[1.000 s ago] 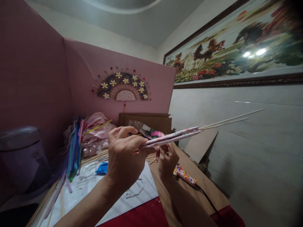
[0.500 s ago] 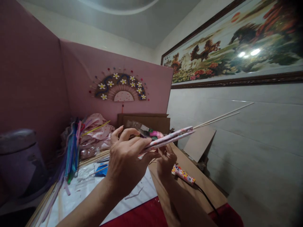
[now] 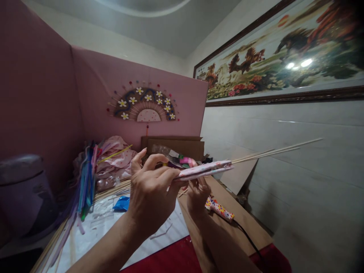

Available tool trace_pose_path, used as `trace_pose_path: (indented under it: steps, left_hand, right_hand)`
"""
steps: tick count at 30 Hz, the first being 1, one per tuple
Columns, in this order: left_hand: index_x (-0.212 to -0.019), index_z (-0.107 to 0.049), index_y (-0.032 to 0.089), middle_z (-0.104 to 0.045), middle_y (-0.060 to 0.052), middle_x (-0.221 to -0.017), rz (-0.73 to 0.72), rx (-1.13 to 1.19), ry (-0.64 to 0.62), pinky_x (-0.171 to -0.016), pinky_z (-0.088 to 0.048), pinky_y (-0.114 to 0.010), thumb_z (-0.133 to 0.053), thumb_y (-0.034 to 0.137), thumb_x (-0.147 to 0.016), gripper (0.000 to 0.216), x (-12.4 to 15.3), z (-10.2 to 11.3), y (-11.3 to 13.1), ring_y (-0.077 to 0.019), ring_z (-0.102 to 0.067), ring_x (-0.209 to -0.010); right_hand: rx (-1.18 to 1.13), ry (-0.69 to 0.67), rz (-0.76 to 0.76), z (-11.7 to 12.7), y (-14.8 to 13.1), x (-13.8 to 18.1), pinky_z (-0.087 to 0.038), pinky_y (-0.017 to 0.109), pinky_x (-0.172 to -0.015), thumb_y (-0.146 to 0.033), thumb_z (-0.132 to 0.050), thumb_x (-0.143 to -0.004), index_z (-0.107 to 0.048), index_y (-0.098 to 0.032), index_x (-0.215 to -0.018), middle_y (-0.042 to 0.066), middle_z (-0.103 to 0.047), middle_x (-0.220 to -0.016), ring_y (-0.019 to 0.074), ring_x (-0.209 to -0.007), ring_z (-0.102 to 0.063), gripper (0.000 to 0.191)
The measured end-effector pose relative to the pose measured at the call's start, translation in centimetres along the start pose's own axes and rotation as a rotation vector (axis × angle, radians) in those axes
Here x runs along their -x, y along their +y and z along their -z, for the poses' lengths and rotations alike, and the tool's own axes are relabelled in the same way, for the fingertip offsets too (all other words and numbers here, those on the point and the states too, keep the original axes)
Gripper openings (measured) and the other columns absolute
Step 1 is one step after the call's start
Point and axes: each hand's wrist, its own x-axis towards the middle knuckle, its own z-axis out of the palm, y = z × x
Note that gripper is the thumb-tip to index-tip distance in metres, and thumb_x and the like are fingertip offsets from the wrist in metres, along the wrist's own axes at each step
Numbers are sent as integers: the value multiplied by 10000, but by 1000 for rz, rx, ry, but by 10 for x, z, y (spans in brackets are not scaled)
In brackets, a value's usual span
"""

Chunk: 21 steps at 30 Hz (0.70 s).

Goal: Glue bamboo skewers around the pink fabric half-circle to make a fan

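My left hand [image 3: 152,187] pinches the near end of a pink patterned, cloth-covered piece [image 3: 206,170], seen edge-on as two layers with a narrow gap. Its thumb and index finger are closed on the edge, while other fingers stick up. Beneath the piece, my right hand [image 3: 199,195] has its fingers bent against the underside, partly hidden. Thin wooden sticks [image 3: 267,152] poke out of the far end toward the right. A glue gun with a flower-patterned cover [image 3: 221,210] lies behind my right wrist on a cardboard sheet [image 3: 241,227].
Against the pink partition [image 3: 93,83] hangs a flower-decorated fan [image 3: 148,98]. Colourful craft stems [image 3: 87,182], crumpled pink cloth [image 3: 113,151] and a blue packet [image 3: 121,203] lie at left. A lilac bin [image 3: 24,197] stands far left. The glue gun's black cord [image 3: 250,240] runs toward the front.
The cloth-covered piece has tipped, so its far end and the sticks point lower and farther right. Both hands keep their hold and have shifted only slightly.
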Motion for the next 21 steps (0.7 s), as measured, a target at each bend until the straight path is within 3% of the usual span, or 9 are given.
trace_pose_path:
  steps: [6, 12, 18, 21]
  left_hand:
    - [-896, -666, 222, -728, 4, -780, -14, -20, -9, -1010, -263, -557, -698, 275, -725, 181, -1, 0, 2, -253, -590, -929]
    - [-807, -659, 218, -717, 27, -714, -48, -10, 8, -1053, -198, -572, -671, 208, -736, 72, -1, 0, 5, -238, -605, -908]
    - [-754, -653, 217, -706, 29, -677, -80, -15, 28, -1028, -273, -537, -649, 184, -754, 33, 0, 1, 3, -228, -612, -917]
    - [-794, -657, 213, -712, 18, -703, -56, -14, 2, -1010, -300, -529, -649, 206, -758, 38, 0, 1, 4, -238, -606, -935]
  right_hand:
    - [120, 33, 53, -3, -1, 1, -390, 208, -454, -228, -433, -834, -612, -177, -793, -21, -582, -498, 118, -432, -510, 191]
    - [171, 13, 97, -6, -1, 8, -370, 199, -460, -216, -409, -852, -597, -184, -695, -22, -558, -482, 103, -433, -478, 247]
    - [232, 4, 166, -6, 4, 9, -391, 203, -483, -235, -384, -904, -590, -173, -682, -34, -526, -458, 94, -441, -481, 309]
    - [280, 25, 206, -7, 5, 8, -437, 213, -518, -287, -417, -933, -601, -148, -766, -30, -570, -565, 81, -490, -513, 284]
